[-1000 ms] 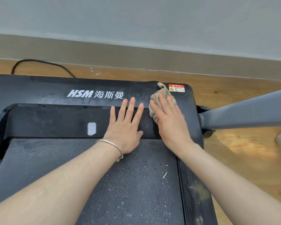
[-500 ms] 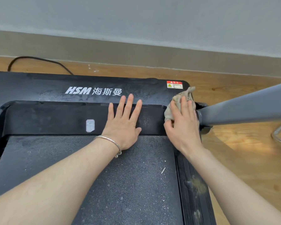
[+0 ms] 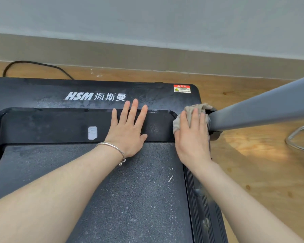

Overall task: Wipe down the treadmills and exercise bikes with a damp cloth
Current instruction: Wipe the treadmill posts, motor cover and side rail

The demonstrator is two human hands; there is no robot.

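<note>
A black treadmill (image 3: 42,95) with a dusty motor cover and white lettering fills the lower left; its speckled belt (image 3: 130,199) runs toward me. My left hand (image 3: 128,130) lies flat, fingers straight, across the cover's step and the belt's front edge. My right hand (image 3: 191,137) presses a crumpled beige cloth (image 3: 191,111) with straight fingers onto the cover's right front corner, beside the foot of the grey upright post (image 3: 261,109). Most of the cloth is hidden under my fingers.
The grey post slants up to the right from the treadmill's corner. A black power cable (image 3: 33,64) loops on the wooden floor (image 3: 253,172) behind the machine. A chrome tube (image 3: 295,137) curves at the right edge. The wall's skirting board (image 3: 147,55) runs close behind.
My right hand has slid the cloth rightward and toward me, from near the warning sticker to the cover's right corner by the post. My left hand has stayed put.
</note>
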